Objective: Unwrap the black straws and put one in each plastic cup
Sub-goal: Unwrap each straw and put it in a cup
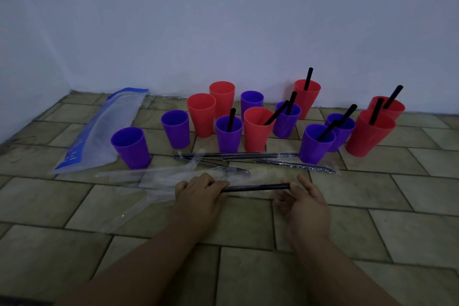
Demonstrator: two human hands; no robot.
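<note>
Thirteen cups stand on the tiled floor [409, 231] near the wall [223, 20]; seven purple, six red; eight hold a black straw, five hold none: the purple cup [129, 146] at the left end, a second purple cup [175, 128], a rear purple cup [252, 103] and two red cups [201, 114]. Wrapped straws [295, 166] lie just in front of the row, overlapping, so the count is uncertain. The left hand [198, 190] grips one end of a bare straw [255, 187] held level above the floor; the right hand [303, 201] cups the other end, but whether it grips cannot be told. Clear wrappers [149, 181] lie left of the hands, a blue-and-clear bag [99, 129] at far left; bare tile lies right of the hands.
</note>
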